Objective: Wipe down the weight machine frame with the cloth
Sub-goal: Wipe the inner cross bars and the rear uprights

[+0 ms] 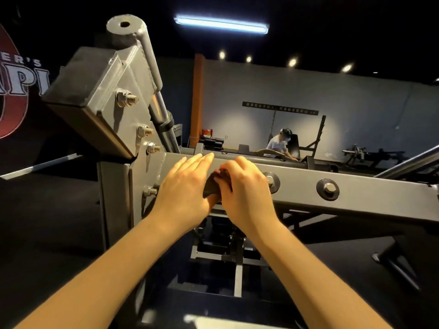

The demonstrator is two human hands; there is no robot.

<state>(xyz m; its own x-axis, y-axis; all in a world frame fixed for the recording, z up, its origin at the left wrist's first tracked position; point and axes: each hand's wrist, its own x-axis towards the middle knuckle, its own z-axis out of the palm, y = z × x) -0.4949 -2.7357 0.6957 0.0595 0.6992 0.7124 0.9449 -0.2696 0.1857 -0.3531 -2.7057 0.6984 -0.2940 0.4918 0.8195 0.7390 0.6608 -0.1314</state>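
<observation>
The grey steel frame of the weight machine (370,184) runs across the middle as a bolted horizontal beam. My left hand (184,186) lies flat on the beam with straight fingers reaching its top edge. Just to its right, my right hand (244,186) has curled fingers gripping a small dark cloth (215,185), bunched against the beam's face between the two hands. Most of the cloth is hidden under my hands.
A bolted upright bracket (107,96) with protruding bolts (127,99) and a chrome rod (164,122) rises at the left. Large bolt heads (327,188) stud the beam at the right. Lower frame parts (228,252) sit below. A person (279,144) works at the far wall.
</observation>
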